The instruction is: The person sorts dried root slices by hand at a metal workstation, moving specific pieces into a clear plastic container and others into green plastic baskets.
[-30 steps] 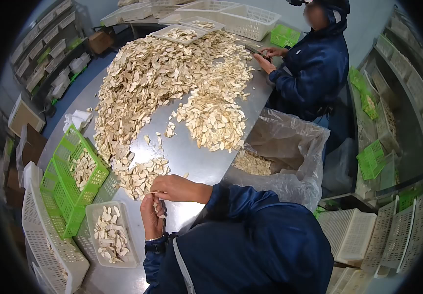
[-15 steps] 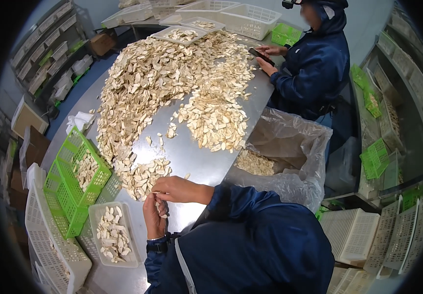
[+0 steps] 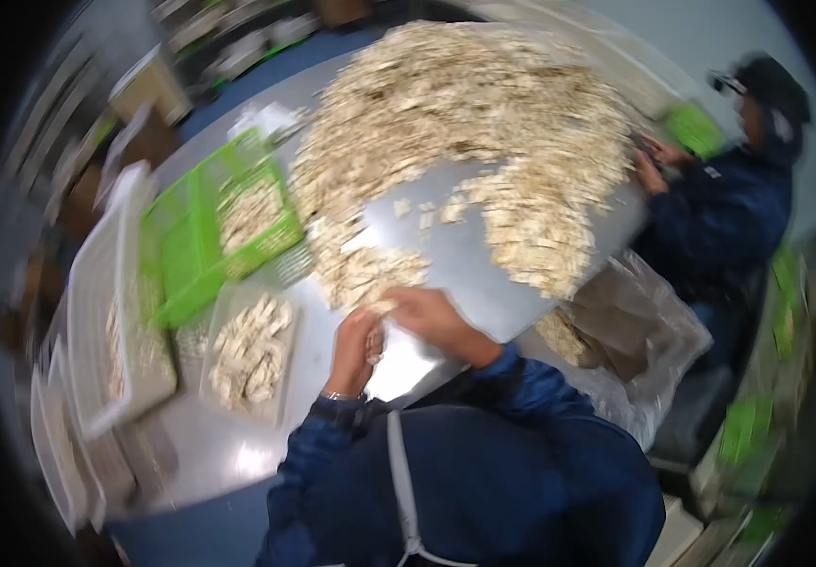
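Note:
My left hand [image 3: 355,352] is closed, with pale dried slices showing in its curled fingers. Fingers of my right hand [image 3: 434,317] pinch a pale slice [image 3: 383,307] where the two hands meet. Just beyond them lies a small pile of dried slices [image 3: 370,268] on the steel table [image 3: 446,231]. To the left of my hands a clear plastic tray [image 3: 293,364] holds more slices [image 3: 252,352]. Farther left stands a green divided basket [image 3: 179,248] with slices in one compartment. Motion blur hides the finer details.
A large heap of slices [image 3: 455,99] covers the far side of the table. White perforated baskets [image 3: 96,312] line the left edge. At right stand a box lined with clear plastic [image 3: 649,373] and a co-worker in dark blue [image 3: 724,203].
My view has swung left, so the table and the co-worker appear farther right. My hands stay together at the small pile, still holding slices.

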The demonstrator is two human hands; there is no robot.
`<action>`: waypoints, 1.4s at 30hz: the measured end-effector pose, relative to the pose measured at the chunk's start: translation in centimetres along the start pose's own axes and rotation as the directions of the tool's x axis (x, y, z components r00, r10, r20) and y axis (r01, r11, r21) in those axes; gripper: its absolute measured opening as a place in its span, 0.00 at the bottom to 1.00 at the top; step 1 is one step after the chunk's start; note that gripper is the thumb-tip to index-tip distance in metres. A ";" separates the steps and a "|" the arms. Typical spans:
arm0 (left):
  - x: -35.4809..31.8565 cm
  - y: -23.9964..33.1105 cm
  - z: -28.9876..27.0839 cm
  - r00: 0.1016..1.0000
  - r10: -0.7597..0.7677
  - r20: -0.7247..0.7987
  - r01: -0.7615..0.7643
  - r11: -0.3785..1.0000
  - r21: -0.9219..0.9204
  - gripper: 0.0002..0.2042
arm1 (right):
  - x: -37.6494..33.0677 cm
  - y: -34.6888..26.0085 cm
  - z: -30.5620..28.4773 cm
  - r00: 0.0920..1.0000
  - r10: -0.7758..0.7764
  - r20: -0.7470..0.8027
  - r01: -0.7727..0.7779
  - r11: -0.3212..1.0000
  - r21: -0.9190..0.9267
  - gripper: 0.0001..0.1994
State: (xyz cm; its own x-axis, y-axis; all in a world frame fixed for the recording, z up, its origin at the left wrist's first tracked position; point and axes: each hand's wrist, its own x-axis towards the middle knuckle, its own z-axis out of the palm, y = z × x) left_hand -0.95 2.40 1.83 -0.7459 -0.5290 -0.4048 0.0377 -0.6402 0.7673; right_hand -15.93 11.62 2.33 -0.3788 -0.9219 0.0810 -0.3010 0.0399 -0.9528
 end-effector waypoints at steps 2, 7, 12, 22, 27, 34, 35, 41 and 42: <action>0.9 -0.9 -0.8 0.998 0.060 -0.005 -0.060 0.998 -0.031 0.08 | -0.2 -0.8 -0.6 0.996 0.080 0.037 -0.084 0.988 0.128 0.16; 0.4 -1.0 -1.5 0.993 0.110 -0.042 -0.111 0.994 -0.023 0.11 | 0.4 0.2 0.5 0.997 0.079 0.025 -0.082 0.985 0.150 0.16; 0.1 -0.4 -1.3 0.986 0.105 -0.127 -0.108 0.994 -0.011 0.11 | 0.7 0.5 0.7 0.960 0.254 0.120 -0.278 0.917 0.284 0.08; 0.5 -0.7 -1.4 0.999 0.033 -0.037 -0.036 0.996 -0.079 0.10 | 0.8 0.0 0.8 0.918 0.261 0.299 -0.323 0.929 0.181 0.08; 0.8 -1.0 -2.2 0.998 -0.023 0.055 0.040 0.942 -0.333 0.09 | 3.7 -1.5 -0.8 0.992 0.109 0.055 -0.094 0.969 -0.228 0.10; 1.6 -0.8 -1.8 0.966 -0.105 0.235 0.214 0.837 -0.504 0.07 | 8.6 2.2 -1.3 0.954 -0.295 -0.049 0.197 0.744 -0.638 0.07; 1.7 -0.9 -1.8 0.964 -0.098 0.245 0.212 0.842 -0.496 0.08 | 8.9 2.1 -1.5 0.975 -0.219 -0.036 0.149 0.764 -0.628 0.07; 1.8 -1.6 -2.2 0.942 -0.111 0.316 0.256 0.847 -0.466 0.10 | 8.4 0.7 -3.7 0.984 0.175 0.029 -0.153 0.919 -0.363 0.10; 2.0 -1.5 -2.2 0.920 -0.120 0.372 0.301 0.824 -0.480 0.11 | 8.1 0.3 -3.8 0.982 0.184 0.030 -0.160 0.914 -0.372 0.10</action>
State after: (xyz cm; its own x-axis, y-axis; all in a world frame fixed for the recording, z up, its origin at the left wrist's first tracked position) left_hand -1.02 1.08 -1.20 -0.9385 -0.2029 -0.2795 0.1257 -0.9544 0.2709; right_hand -22.46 5.62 3.81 -0.4010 -0.9101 -0.1049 -0.5399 0.3273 -0.7755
